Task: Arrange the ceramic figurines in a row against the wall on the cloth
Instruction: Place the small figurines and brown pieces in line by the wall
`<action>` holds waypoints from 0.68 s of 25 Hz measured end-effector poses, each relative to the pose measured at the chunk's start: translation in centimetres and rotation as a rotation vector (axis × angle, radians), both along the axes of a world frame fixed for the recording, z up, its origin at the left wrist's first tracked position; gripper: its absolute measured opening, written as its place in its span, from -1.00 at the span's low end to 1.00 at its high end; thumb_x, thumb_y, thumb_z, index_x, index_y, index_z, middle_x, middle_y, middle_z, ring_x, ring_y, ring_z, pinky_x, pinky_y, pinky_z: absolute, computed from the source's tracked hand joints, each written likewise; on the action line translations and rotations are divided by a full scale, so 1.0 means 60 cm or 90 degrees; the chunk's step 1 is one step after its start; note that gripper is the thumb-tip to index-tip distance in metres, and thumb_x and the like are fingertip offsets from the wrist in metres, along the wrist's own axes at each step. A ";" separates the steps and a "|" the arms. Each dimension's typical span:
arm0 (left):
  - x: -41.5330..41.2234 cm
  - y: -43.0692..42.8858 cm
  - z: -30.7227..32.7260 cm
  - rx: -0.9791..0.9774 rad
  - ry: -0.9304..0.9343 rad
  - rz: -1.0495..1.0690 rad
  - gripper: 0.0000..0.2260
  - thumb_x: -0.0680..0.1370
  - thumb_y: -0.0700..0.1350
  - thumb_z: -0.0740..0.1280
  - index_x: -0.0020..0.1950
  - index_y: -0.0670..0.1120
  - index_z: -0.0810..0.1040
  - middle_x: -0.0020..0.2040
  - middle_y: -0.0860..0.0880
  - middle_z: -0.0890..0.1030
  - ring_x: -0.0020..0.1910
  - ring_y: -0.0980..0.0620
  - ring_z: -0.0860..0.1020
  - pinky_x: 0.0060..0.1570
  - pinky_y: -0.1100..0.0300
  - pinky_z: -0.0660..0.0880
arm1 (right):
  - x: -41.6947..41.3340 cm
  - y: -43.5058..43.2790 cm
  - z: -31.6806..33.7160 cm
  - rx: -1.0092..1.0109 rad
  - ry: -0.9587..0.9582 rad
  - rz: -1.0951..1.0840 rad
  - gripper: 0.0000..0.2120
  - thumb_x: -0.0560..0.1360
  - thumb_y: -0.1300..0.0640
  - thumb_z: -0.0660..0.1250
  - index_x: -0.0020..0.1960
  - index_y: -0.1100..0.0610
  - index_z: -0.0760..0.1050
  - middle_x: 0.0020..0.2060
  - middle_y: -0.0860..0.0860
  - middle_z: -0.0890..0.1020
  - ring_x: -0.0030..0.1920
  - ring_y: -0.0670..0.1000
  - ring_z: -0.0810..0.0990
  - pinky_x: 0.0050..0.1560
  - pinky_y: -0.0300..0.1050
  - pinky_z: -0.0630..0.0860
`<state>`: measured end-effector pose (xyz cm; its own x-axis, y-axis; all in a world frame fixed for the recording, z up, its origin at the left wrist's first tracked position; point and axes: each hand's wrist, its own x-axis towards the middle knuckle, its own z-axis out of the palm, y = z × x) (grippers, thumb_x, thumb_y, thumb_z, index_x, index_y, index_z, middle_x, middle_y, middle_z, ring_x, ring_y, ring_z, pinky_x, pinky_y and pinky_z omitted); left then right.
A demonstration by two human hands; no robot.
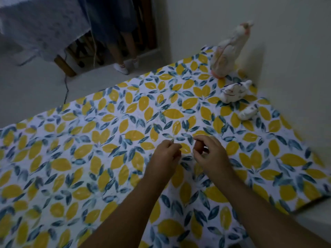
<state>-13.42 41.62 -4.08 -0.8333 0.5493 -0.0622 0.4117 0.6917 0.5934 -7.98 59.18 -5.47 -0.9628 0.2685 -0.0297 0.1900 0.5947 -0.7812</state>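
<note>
Figurines stood by the wall (295, 51) on the lemon-print cloth (89, 158): a tall figurine (228, 52), a middle figurine (234, 92), and a small figurine (248, 112) nearest. Left hand (165, 154) was loosely curled, holding nothing visible. Right hand (210, 152) pinched a small brown object (198, 146).

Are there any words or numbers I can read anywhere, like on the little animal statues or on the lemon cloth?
No, there is nothing to read here.
The cloth shows only yellow lemons and blue leaves, no letters.
The tall figurine, the middle figurine and the small figurine by the wall have painted marks, too blurred to tell whether any is writing.
The left hand and right hand show no writing.
</note>
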 end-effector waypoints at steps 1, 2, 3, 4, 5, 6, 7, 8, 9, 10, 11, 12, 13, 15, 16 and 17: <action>-0.003 0.041 0.005 0.015 0.005 -0.029 -0.73 0.57 -0.29 0.41 0.27 -0.25 0.60 0.09 -0.24 0.58 0.01 -0.22 0.58 0.02 -0.09 0.53 | 0.014 0.036 0.001 0.004 0.004 -0.041 -0.63 0.54 0.20 0.45 0.30 -0.01 0.53 0.10 -0.02 0.50 0.04 0.00 0.55 0.07 -0.08 0.60; -0.007 0.091 0.010 0.031 0.007 -0.061 -0.71 0.58 -0.30 0.40 0.30 -0.25 0.59 0.11 -0.25 0.59 0.02 -0.22 0.59 0.03 -0.10 0.54 | 0.028 0.078 0.002 0.008 0.005 -0.088 -0.63 0.54 0.21 0.46 0.30 -0.02 0.53 0.08 -0.05 0.49 0.02 -0.05 0.54 0.07 -0.08 0.60; -0.010 0.138 0.014 0.046 0.003 -0.088 -0.68 0.58 -0.30 0.38 0.34 -0.23 0.57 0.13 -0.25 0.59 0.05 -0.23 0.59 0.05 -0.11 0.54 | 0.038 0.116 0.002 0.014 0.005 -0.133 -0.62 0.53 0.21 0.47 0.30 -0.02 0.53 0.09 -0.04 0.50 0.02 -0.07 0.53 0.07 -0.08 0.60; -0.012 0.185 0.015 0.058 -0.005 -0.110 -0.66 0.59 -0.30 0.37 0.38 -0.21 0.54 0.17 -0.24 0.59 0.08 -0.22 0.58 0.06 -0.11 0.54 | 0.049 0.153 0.001 0.022 0.003 -0.175 -0.62 0.52 0.22 0.48 0.30 0.00 0.54 0.12 0.01 0.53 0.03 -0.07 0.53 0.07 -0.08 0.61; -0.016 0.233 0.015 0.066 -0.016 -0.130 -0.63 0.59 -0.30 0.37 0.40 -0.18 0.51 0.20 -0.22 0.58 0.11 -0.21 0.57 0.08 -0.10 0.53 | 0.058 0.189 -0.002 0.030 0.003 -0.214 -0.62 0.51 0.23 0.49 0.29 0.03 0.54 0.15 0.06 0.56 0.05 -0.04 0.55 0.07 -0.08 0.60; -0.020 0.278 0.013 0.071 -0.028 -0.148 -0.61 0.58 -0.31 0.37 0.41 -0.16 0.49 0.22 -0.21 0.57 0.13 -0.21 0.56 0.10 -0.09 0.52 | 0.066 0.221 -0.005 0.032 0.005 -0.249 -0.62 0.51 0.24 0.49 0.29 0.05 0.55 0.18 0.10 0.58 0.08 0.01 0.57 0.07 -0.09 0.59; -0.024 0.324 0.010 0.073 -0.041 -0.169 -0.59 0.56 -0.32 0.37 0.41 -0.16 0.48 0.23 -0.21 0.57 0.15 -0.20 0.56 0.11 -0.07 0.51 | 0.076 0.255 -0.011 0.029 0.009 -0.286 -0.62 0.51 0.24 0.49 0.29 0.06 0.55 0.19 0.10 0.58 0.11 0.03 0.57 0.08 -0.10 0.58; -0.029 0.365 0.006 0.079 -0.053 -0.186 -0.57 0.55 -0.33 0.38 0.42 -0.16 0.48 0.22 -0.20 0.59 0.16 -0.21 0.56 0.12 -0.06 0.51 | 0.084 0.282 -0.017 0.025 0.016 -0.317 -0.62 0.52 0.24 0.48 0.30 0.06 0.55 0.20 0.08 0.58 0.12 0.01 0.56 0.08 -0.13 0.58; -0.034 0.399 0.003 0.087 -0.062 -0.198 -0.55 0.53 -0.33 0.39 0.42 -0.15 0.46 0.21 -0.20 0.60 0.16 -0.21 0.57 0.11 -0.06 0.52 | 0.090 0.305 -0.023 0.022 0.024 -0.342 -0.61 0.52 0.23 0.48 0.31 0.05 0.54 0.20 0.03 0.57 0.12 -0.06 0.53 0.09 -0.17 0.56; -0.039 0.430 -0.002 0.096 -0.070 -0.205 -0.52 0.52 -0.32 0.41 0.43 -0.14 0.45 0.21 -0.19 0.61 0.16 -0.20 0.57 0.09 -0.06 0.54 | 0.096 0.324 -0.030 0.019 0.031 -0.361 -0.61 0.53 0.22 0.47 0.33 0.04 0.53 0.19 -0.02 0.55 0.12 -0.12 0.50 0.09 -0.19 0.55; -0.044 0.454 -0.008 0.104 -0.074 -0.208 -0.48 0.51 -0.32 0.42 0.45 -0.11 0.43 0.22 -0.18 0.61 0.16 -0.19 0.58 0.06 -0.05 0.56 | 0.100 0.340 -0.038 0.017 0.036 -0.373 -0.60 0.53 0.21 0.48 0.33 0.03 0.53 0.19 -0.04 0.55 0.12 -0.18 0.49 0.10 -0.22 0.55; -0.047 0.474 -0.019 0.112 -0.078 -0.212 -0.44 0.50 -0.32 0.44 0.47 -0.09 0.40 0.24 -0.18 0.60 0.17 -0.19 0.58 0.04 -0.05 0.57 | 0.105 0.353 -0.047 0.017 0.037 -0.378 -0.60 0.52 0.21 0.48 0.33 0.03 0.54 0.19 -0.03 0.56 0.11 -0.21 0.49 0.09 -0.27 0.54; -0.050 0.487 -0.030 0.116 -0.085 -0.211 -0.42 0.49 -0.31 0.45 0.48 -0.07 0.39 0.26 -0.18 0.59 0.18 -0.19 0.57 0.04 -0.05 0.58 | 0.110 0.360 -0.056 0.019 0.033 -0.378 -0.60 0.52 0.20 0.49 0.32 0.03 0.54 0.20 -0.01 0.58 0.12 -0.20 0.50 0.08 -0.33 0.52; -0.050 0.496 -0.052 0.124 -0.123 -0.199 -0.41 0.49 -0.28 0.48 0.47 -0.03 0.39 0.28 -0.16 0.58 0.22 -0.17 0.57 0.09 -0.08 0.60 | 0.116 0.364 -0.070 0.025 0.011 -0.372 -0.60 0.51 0.15 0.50 0.30 -0.02 0.53 0.19 -0.03 0.61 0.14 -0.14 0.55 0.07 -0.40 0.46; -0.049 0.496 -0.062 0.138 -0.145 -0.185 -0.43 0.49 -0.27 0.49 0.45 -0.02 0.40 0.26 -0.14 0.60 0.22 -0.15 0.58 0.10 -0.09 0.62 | 0.118 0.363 -0.075 0.025 0.000 -0.373 -0.60 0.51 0.13 0.50 0.30 -0.07 0.52 0.18 -0.06 0.62 0.14 -0.15 0.55 0.06 -0.45 0.43; -0.049 0.497 -0.067 0.151 -0.159 -0.171 -0.45 0.49 -0.25 0.50 0.43 -0.01 0.42 0.24 -0.12 0.62 0.22 -0.13 0.59 0.10 -0.09 0.63 | 0.120 0.365 -0.079 0.024 -0.006 -0.376 -0.60 0.50 0.12 0.51 0.29 -0.10 0.50 0.18 -0.09 0.62 0.13 -0.19 0.54 0.05 -0.50 0.40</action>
